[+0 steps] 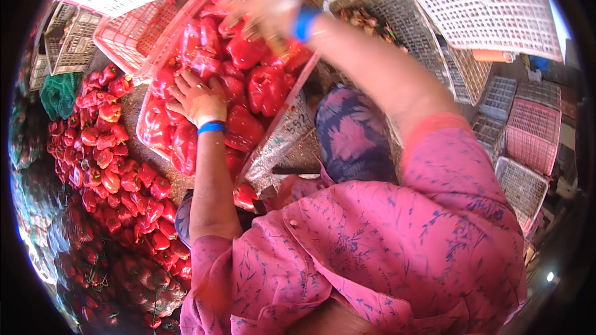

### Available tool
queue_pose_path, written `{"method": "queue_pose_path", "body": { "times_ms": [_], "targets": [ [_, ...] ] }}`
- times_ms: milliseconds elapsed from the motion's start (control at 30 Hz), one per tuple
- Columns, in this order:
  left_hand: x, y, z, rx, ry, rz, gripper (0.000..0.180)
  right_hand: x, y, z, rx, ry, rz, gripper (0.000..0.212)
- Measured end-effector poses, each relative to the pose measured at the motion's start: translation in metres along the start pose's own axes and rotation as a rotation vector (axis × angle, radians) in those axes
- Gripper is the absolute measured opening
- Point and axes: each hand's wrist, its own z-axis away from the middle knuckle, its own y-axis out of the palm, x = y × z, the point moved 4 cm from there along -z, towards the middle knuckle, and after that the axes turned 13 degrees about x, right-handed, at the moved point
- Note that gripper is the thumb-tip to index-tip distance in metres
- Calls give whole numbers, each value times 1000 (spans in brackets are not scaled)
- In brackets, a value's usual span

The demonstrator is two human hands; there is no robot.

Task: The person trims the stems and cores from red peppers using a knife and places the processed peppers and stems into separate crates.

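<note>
Red bell peppers (267, 90) fill a plastic crate (277, 119) in front of me, large and glossy. My left hand (198, 98), with a blue band at the wrist, rests on the peppers with its fingers spread. Over the far side of the same crate is my right hand (267, 13), smeared by motion. It also has a blue band at the wrist. Its fingers are too blurred to show whether they grip anything.
Many more red peppers (112, 177) are heaped at the left, near a green net (60, 94). A pinkish-red crate (139, 32) stands at the far left. A grey crate (422, 28) holds scraps. White crates (484, 3) and stacked crates (532, 130) stand at right.
</note>
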Motion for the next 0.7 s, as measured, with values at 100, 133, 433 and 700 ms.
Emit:
{"method": "queue_pose_path", "body": {
  "times_ms": [100, 133, 433, 700],
  "targets": [
    [-12, -36, -2, 22, 88, 92, 79, -25, -94, 125, -296, -63, -187, 33],
    [-18, -42, -2, -91, 143, 146, 80, -47, -117, 165, -490, 122, -233, 45],
    [-45, -33, -10, 159, 287, -31, 82, -329, -148, 328, -632, 941, 584, 53],
    [9, -90, 14, -110, 409, 333, 59, -349, -130, 322, -401, 1009, 769, 55]
  ]
}}
